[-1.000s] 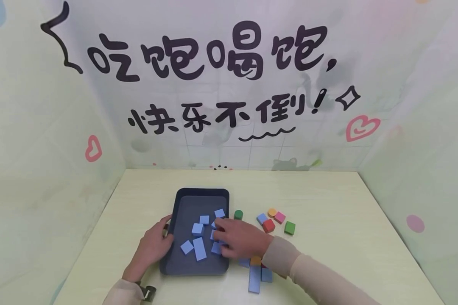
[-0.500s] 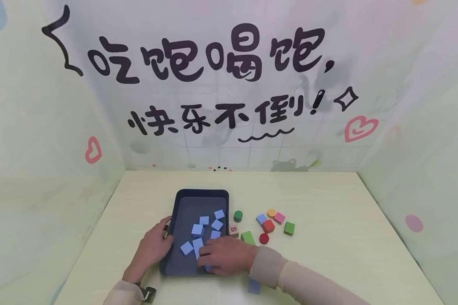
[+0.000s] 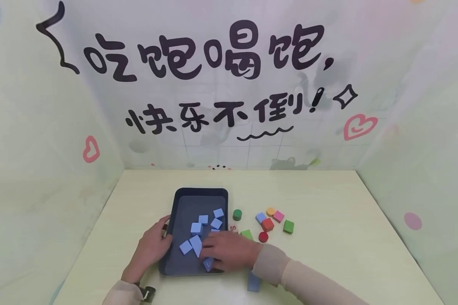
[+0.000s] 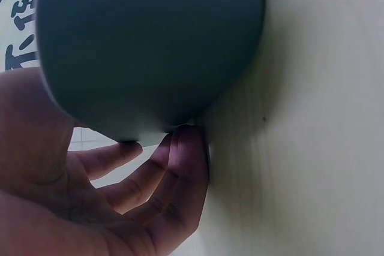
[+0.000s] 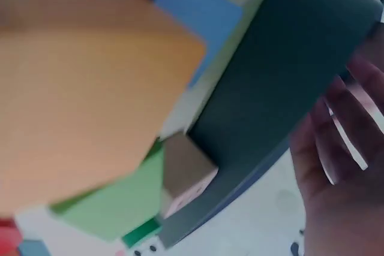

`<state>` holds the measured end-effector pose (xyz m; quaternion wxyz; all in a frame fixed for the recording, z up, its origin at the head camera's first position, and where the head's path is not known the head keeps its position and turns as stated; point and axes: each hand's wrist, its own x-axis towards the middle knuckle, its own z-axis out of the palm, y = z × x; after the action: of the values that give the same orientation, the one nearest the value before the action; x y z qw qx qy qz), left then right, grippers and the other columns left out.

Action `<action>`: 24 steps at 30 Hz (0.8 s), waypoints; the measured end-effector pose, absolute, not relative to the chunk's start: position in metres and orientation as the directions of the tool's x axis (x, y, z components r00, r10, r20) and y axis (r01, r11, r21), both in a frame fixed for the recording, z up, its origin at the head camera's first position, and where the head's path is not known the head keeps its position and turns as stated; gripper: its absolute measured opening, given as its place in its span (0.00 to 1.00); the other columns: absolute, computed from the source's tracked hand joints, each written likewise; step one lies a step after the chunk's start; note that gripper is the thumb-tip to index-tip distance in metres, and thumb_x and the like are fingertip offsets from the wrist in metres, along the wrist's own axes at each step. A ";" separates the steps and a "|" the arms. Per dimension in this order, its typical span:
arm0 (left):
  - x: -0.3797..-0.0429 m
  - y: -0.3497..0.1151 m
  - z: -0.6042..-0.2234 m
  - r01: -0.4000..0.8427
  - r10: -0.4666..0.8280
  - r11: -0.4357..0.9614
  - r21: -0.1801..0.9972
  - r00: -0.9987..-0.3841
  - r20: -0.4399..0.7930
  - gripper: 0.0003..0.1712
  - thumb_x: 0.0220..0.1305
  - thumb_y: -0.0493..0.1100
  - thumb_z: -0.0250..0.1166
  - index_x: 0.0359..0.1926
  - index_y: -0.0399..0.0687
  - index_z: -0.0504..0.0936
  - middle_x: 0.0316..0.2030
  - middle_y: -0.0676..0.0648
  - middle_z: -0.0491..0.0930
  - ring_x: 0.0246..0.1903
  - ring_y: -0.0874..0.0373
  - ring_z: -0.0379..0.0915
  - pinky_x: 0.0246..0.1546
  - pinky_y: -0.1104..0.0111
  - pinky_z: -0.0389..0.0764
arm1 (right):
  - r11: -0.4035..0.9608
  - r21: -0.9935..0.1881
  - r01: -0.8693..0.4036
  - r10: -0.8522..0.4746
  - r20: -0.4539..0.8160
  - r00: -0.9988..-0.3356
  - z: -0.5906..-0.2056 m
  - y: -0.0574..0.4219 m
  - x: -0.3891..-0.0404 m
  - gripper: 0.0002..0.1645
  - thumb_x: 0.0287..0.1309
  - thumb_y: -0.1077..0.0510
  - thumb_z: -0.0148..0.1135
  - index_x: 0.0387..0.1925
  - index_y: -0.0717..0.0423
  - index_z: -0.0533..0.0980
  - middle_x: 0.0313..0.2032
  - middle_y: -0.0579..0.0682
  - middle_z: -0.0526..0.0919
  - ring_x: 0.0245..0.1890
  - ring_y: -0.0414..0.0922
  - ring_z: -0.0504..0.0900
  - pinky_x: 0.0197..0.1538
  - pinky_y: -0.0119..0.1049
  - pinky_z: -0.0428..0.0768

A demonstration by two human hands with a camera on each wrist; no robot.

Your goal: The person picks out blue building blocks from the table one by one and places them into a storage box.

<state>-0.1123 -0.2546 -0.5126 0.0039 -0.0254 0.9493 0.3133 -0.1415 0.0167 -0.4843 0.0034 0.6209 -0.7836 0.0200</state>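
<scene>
A dark grey tray (image 3: 168,267) holds several light-blue blocks (image 3: 196,228). My left hand (image 3: 152,243) grips the tray's left side; in the left wrist view, its curled fingers (image 4: 186,154) meet the outer wall. Over the tray's right rim reaches my right hand (image 3: 230,252), with its fingertips low among the blue blocks. A long blue block (image 3: 196,245) lies beside those fingertips, and a blue block (image 3: 208,264) shows just below them. In the right wrist view, the fingers (image 5: 342,118) look loosely extended; the tray wall (image 5: 270,70) hides their tips.
Right of the tray lie a green cylinder (image 3: 237,214), a red block (image 3: 267,224), a pink block (image 3: 278,216), a green block (image 3: 288,226) and a red cylinder (image 3: 263,237). An orange block (image 5: 90,94) sits close to the right wrist. Printed curtains surround the table.
My right hand has moved from the tray's right edge toward its lower middle, then slightly up and back. A blue block now shows below it. The left hand has stayed on the tray.
</scene>
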 end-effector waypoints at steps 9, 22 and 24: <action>-0.113 -0.255 -0.512 -0.052 -0.041 0.807 0.588 -0.999 -0.031 0.35 0.64 0.38 0.55 0.72 0.42 0.63 0.53 0.37 0.77 0.31 0.56 0.71 0.27 0.63 0.71 | 0.467 -0.031 -0.884 -0.859 0.221 -0.462 -0.467 0.056 -0.166 0.12 0.67 0.47 0.60 0.49 0.42 0.80 0.45 0.38 0.79 0.44 0.36 0.71 0.49 0.27 0.71; -0.113 -0.255 -0.511 -0.031 -0.019 0.807 0.590 -0.999 -0.026 0.34 0.64 0.38 0.55 0.72 0.41 0.62 0.54 0.35 0.77 0.33 0.54 0.73 0.28 0.62 0.73 | 0.807 -0.110 -0.580 -0.570 0.111 -0.814 -0.478 0.105 -0.203 0.14 0.63 0.50 0.63 0.49 0.47 0.79 0.41 0.43 0.78 0.37 0.41 0.73 0.41 0.35 0.76; -0.115 -0.255 -0.511 -0.023 -0.014 0.808 0.589 -1.000 -0.020 0.34 0.64 0.38 0.55 0.72 0.41 0.62 0.54 0.35 0.76 0.33 0.54 0.73 0.29 0.62 0.73 | 0.830 -0.110 -0.547 -0.539 0.098 -0.837 -0.481 0.108 -0.207 0.15 0.63 0.50 0.62 0.49 0.48 0.79 0.40 0.44 0.78 0.36 0.42 0.72 0.39 0.35 0.76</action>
<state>-0.1147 -0.2551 -0.5110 0.0072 -0.0099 0.9507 0.3099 -0.2068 0.1083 -0.4805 0.0316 0.2840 -0.9560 0.0670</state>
